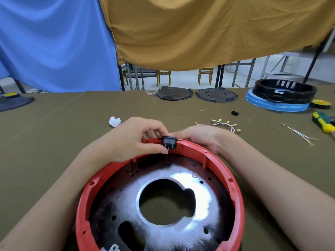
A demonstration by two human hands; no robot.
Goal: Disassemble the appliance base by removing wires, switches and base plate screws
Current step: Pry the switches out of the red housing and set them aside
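A round red appliance base (230,180) lies open side up near the table's front edge, with a shiny metal plate (197,192) inside it. A black rocker switch (169,141) with three metal pins sits in the far rim of the base. My left hand (137,138) pinches the switch between thumb and fingers. My right hand (206,138) curls around the outside of the far rim just right of the switch; its fingertips are hidden behind the rim. Loose white wires (224,125) with brass terminals lie beyond my right hand.
Two dark round plates (174,94) (216,95) lie at the table's far edge. A black ring housing (284,89) on a blue disc stands far right, with yellow tape (320,104), a green-yellow screwdriver (323,121) and two more wires (299,134). A white scrap (114,121) lies far left of my hands.
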